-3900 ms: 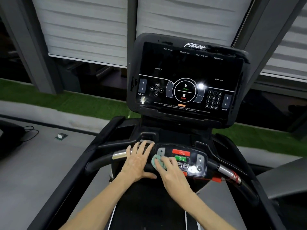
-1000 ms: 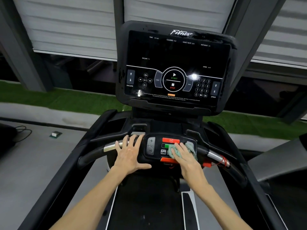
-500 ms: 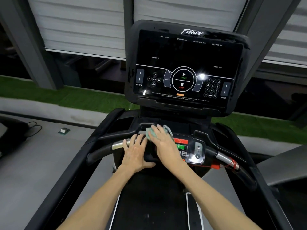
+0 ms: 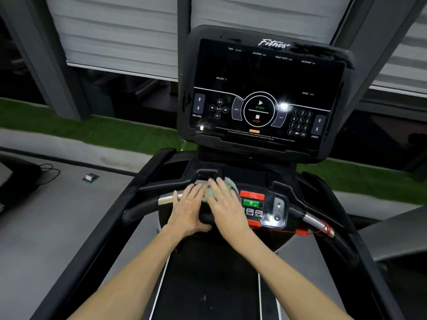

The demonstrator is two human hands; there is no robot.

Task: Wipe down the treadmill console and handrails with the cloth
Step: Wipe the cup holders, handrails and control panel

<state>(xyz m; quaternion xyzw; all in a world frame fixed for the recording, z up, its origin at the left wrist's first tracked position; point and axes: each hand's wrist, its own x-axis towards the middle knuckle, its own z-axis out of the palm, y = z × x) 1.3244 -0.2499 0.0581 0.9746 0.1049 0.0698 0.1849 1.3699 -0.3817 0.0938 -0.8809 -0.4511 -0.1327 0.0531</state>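
The right hand (image 4: pixel 227 209) is laid flat, fingers extended and close together, on the left part of the lower control panel (image 4: pixel 275 211). The cloth (image 4: pixel 208 194), pale teal, is pressed beneath it rather than gripped. One bit of the cloth shows between the two hands and a frayed edge shows past the fingertips. The left hand (image 4: pixel 188 211) is spread open, just beside the right, on the crossbar where the left handrail (image 4: pixel 165 198) meets the panel. Its fingers are straight and its thumb is laid along the panel's front edge. Nothing is held in it. Both forearms are stretched forward from the lower edge of the view and converge towards the panel.

A red button (image 4: pixel 251 195) and a green button (image 4: pixel 250 203) are left uncovered to the right of the right hand. A red safety cord (image 4: pixel 302 232) is seen near the right handrail (image 4: pixel 316 224). Above, the dark console screen (image 4: pixel 265 95) is tilted towards the viewer, and the black belt (image 4: pixel 208 285) runs below the arms. The treadmill is set on a grey floor (image 4: pixel 46 227). A strip of green turf (image 4: pixel 92 130) lies beyond it, and closed blinds (image 4: pixel 115 31) behind that.

A second earlier the cloth was being pressed on the right part of the panel, over the buttons. It has since been carried across to the left part, while the left hand has been kept in place.
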